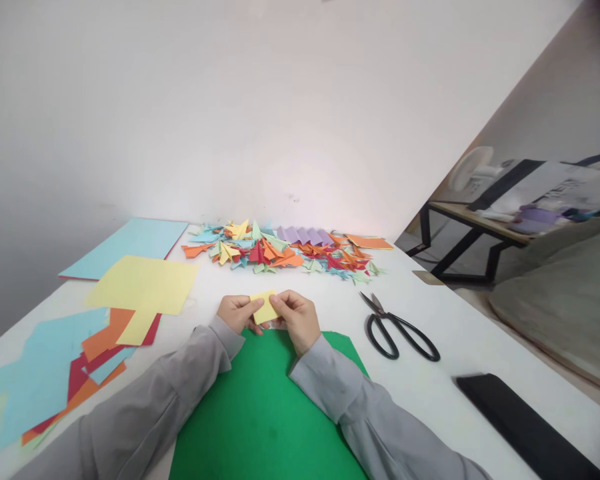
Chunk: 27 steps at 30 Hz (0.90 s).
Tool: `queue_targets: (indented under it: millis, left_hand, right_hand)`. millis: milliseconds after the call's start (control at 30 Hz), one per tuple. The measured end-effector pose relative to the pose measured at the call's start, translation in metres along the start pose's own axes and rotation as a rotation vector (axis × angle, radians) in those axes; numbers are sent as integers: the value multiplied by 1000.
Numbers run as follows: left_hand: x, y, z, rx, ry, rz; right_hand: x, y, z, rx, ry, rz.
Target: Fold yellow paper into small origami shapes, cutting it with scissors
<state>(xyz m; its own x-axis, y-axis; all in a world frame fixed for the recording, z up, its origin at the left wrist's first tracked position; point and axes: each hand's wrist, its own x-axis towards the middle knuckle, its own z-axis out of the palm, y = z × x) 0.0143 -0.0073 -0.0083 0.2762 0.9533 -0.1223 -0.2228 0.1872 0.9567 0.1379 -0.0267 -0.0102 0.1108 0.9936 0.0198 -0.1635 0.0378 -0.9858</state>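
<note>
A small yellow piece of paper (265, 311) is held up between my two hands, just above the far edge of a green sheet (265, 407). My left hand (237, 312) pinches its left side, thumb on the front. On the right side, my right hand (299, 320) grips it the same way. The fingers behind the paper are partly hidden. Beyond the hands lies a long heap of small folded paper planes (260, 252) in orange, red, yellow, green and blue.
Black-handled scissors (393, 327) lie right of the green sheet, with a long black object (520, 427) nearer me. Left are yellow paper (150, 283), blue sheets (130, 247) and loose coloured scraps (100, 353). Purple folded paper (305, 235) and an orange stack (370, 241) sit along the wall.
</note>
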Motion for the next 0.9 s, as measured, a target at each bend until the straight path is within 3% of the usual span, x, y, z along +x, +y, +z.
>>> queue_targets:
  millis: [233,633,900]
  left_hand:
    - [0,-1,1,-85,91,25]
    - [3,-7,-1,-66,66,50]
    - [-4,-2,-3,272,-4,215]
  right_hand:
    - [-1,-3,2,-4,-13,-55]
    - [0,0,1,-4,14,-31]
    - [1,-1,0,-7,1,-49]
